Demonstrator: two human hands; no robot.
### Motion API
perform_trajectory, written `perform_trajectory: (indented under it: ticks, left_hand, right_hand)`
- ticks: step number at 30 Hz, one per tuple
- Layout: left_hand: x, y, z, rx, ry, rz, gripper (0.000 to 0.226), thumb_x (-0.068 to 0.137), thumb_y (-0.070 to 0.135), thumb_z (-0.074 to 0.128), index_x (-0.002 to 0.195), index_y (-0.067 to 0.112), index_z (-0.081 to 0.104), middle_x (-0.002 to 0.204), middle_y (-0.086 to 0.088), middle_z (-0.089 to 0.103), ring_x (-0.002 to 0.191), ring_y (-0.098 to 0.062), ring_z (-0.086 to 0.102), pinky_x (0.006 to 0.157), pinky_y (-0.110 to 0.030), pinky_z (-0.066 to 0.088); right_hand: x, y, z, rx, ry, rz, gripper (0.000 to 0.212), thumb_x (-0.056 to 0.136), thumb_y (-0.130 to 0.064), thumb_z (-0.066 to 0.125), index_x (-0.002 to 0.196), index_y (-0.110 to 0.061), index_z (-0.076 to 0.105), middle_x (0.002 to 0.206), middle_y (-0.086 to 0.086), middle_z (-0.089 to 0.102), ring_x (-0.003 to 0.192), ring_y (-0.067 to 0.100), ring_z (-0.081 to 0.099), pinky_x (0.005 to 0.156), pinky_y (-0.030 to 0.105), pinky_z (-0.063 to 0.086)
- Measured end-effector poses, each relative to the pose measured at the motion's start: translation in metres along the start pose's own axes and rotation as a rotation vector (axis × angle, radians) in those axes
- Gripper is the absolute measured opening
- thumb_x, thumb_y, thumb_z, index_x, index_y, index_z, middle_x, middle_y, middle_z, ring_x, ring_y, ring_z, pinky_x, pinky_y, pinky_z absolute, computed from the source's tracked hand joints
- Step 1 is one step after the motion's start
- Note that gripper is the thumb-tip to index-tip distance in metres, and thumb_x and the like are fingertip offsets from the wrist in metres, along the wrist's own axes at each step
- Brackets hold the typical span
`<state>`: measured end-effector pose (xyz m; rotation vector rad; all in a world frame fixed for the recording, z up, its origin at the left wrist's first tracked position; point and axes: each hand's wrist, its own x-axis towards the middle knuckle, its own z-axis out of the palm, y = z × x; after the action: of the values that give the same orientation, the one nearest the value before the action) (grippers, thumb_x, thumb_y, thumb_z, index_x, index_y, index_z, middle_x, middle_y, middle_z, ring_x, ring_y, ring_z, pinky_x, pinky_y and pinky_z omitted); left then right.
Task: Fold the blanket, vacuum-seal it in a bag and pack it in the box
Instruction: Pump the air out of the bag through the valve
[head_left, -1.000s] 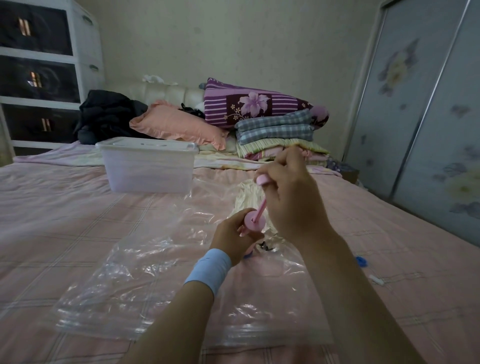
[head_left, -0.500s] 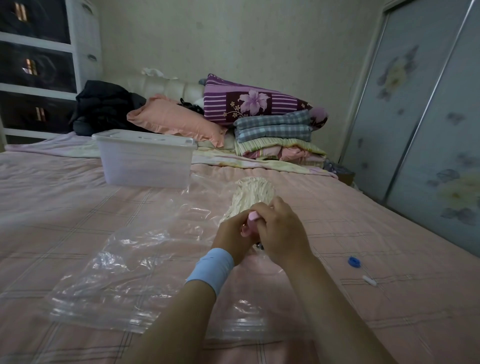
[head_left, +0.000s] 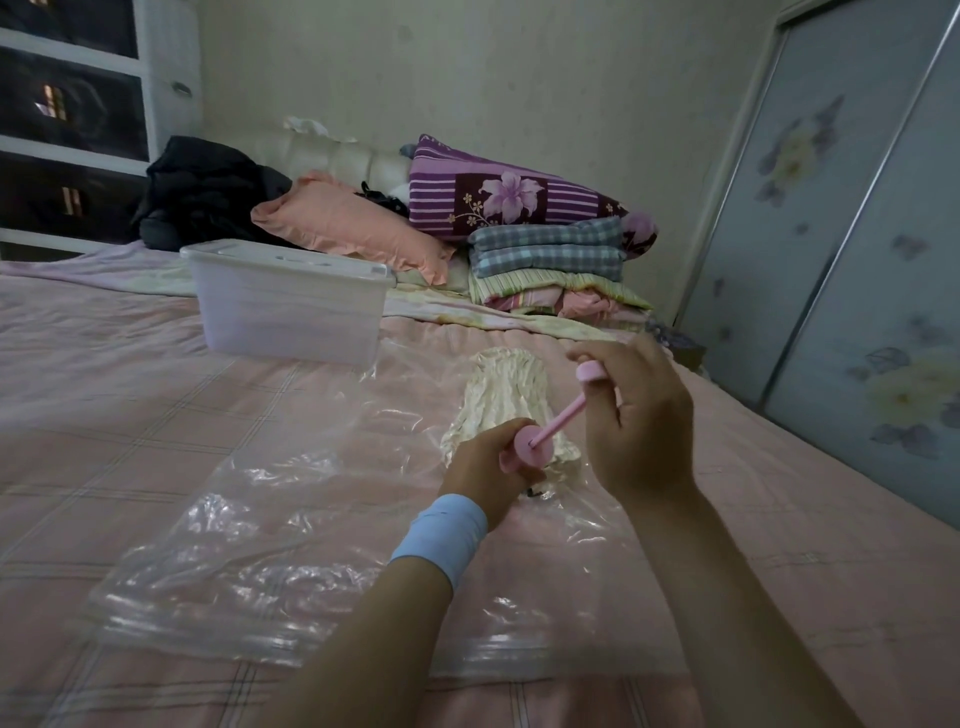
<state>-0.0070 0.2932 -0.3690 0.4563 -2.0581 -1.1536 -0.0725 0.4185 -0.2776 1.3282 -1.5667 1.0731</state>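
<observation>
On the pink checked bed (head_left: 130, 415) lies the clear vacuum bag (head_left: 270, 545), flat and crinkled; inside its far end sits the cream blanket (head_left: 501, 395), shrunk into tight ridges; the left hand (head_left: 488, 475), with a pale blue wristband (head_left: 441, 535), is curled around the barrel of a pink hand pump (head_left: 530, 448) standing on the bag just this side of the blanket; the right hand (head_left: 636, 415) pinches the pump's plunger knob, the rod drawn out; beyond the bag, well apart, stands the translucent lidded box (head_left: 291, 306), with stacked bedding (head_left: 550, 260) further back.
</observation>
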Motion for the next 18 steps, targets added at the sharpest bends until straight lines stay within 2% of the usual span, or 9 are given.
perform_trajectory:
  ticks: [5, 8, 12, 15, 18]
  left_hand:
    - [-0.001, 0.005, 0.0, 0.032, -0.015, -0.024, 0.022, 0.074, 0.014, 0.067, 0.082, 0.034, 0.063, 0.065, 0.013, 0.061, 0.06, -0.004, 0.054, 0.061, -0.021, 0.048]
    - [-0.002, 0.007, 0.0, 0.06, -0.007, -0.018, 0.016, 0.077, 0.018, 0.062, 0.079, 0.033, 0.059, 0.066, 0.01, 0.059, 0.061, -0.007, 0.053, 0.062, -0.025, 0.049]
    - [-0.003, 0.008, 0.0, 0.029, 0.011, 0.003, 0.031, 0.076, 0.017, 0.07, 0.083, 0.046, 0.061, 0.071, 0.013, 0.065, 0.063, 0.003, 0.058, 0.059, -0.008, 0.042]
    - [-0.003, 0.005, -0.003, -0.03, 0.031, -0.005, 0.043, 0.074, 0.011, 0.076, 0.101, 0.043, 0.066, 0.089, 0.011, 0.071, 0.082, -0.007, 0.065, 0.063, -0.006, 0.046]
    - [-0.001, 0.006, -0.005, -0.059, 0.017, -0.007, 0.046, 0.074, 0.006, 0.077, 0.102, 0.041, 0.065, 0.096, 0.008, 0.071, 0.084, -0.01, 0.065, 0.061, -0.003, 0.045]
  right_hand:
    - [-0.047, 0.015, 0.041, -0.124, -0.345, 0.155, 0.044, 0.093, -0.04, 0.039, 0.119, -0.023, 0.07, 0.093, 0.0, 0.061, 0.084, 0.022, 0.06, 0.063, 0.032, 0.048]
    - [-0.052, 0.02, 0.045, -0.12, -0.413, 0.177, 0.049, 0.092, -0.045, 0.034, 0.117, -0.023, 0.07, 0.097, 0.0, 0.064, 0.09, 0.023, 0.06, 0.066, 0.028, 0.041]
    - [-0.036, 0.014, 0.031, -0.063, -0.365, 0.122, 0.045, 0.092, -0.039, 0.035, 0.105, -0.019, 0.072, 0.089, 0.0, 0.062, 0.082, 0.021, 0.058, 0.065, 0.027, 0.038]
    - [-0.009, 0.001, 0.008, -0.005, -0.208, 0.042, 0.032, 0.095, -0.027, 0.044, 0.101, -0.014, 0.073, 0.087, 0.0, 0.063, 0.077, 0.018, 0.059, 0.063, 0.03, 0.047]
    - [0.022, -0.01, -0.023, 0.022, -0.035, -0.024, 0.027, 0.099, -0.022, 0.05, 0.104, -0.008, 0.073, 0.09, 0.005, 0.068, 0.079, 0.019, 0.061, 0.067, 0.035, 0.053]
